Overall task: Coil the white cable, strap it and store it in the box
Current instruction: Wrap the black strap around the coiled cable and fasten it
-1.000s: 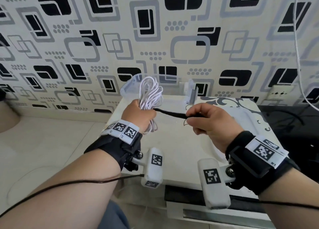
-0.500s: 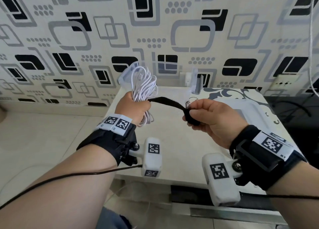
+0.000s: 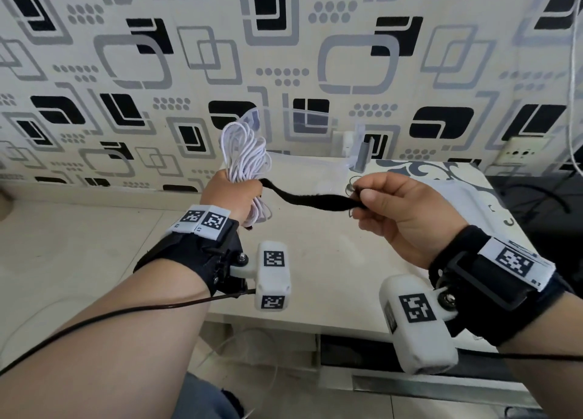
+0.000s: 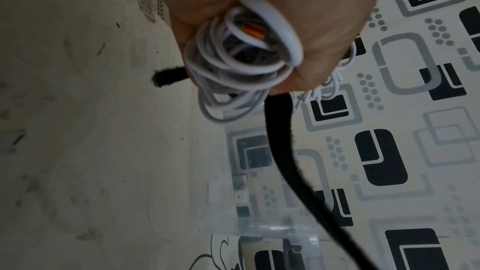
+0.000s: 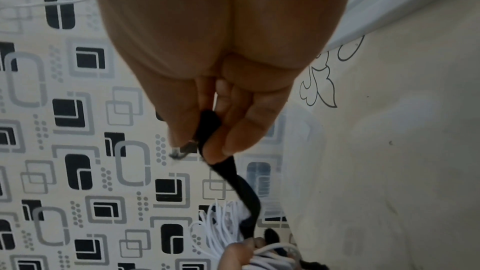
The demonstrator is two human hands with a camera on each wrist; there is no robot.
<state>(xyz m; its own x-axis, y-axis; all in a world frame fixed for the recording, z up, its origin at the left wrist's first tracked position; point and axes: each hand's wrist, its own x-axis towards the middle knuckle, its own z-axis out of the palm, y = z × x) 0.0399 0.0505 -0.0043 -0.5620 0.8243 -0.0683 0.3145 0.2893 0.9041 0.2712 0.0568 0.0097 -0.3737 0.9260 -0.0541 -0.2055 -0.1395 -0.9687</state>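
While both hands were raised above the worktop (image 3: 315, 261), findings were as follows.
Cable: white cable (image 3: 246, 156), smooth round loops, bundle upright, clenched in the left hand (image 3: 232, 197).
Strap: black strap (image 3: 312, 199), fuzzy flat band, running sideways from the bundle to the right hand (image 3: 407, 210), pinched there at its end.
Box: clear plastic box (image 3: 315, 172), behind the hands on the worktop, partly hidden.
Obscured: bundle's middle, under the fingers.
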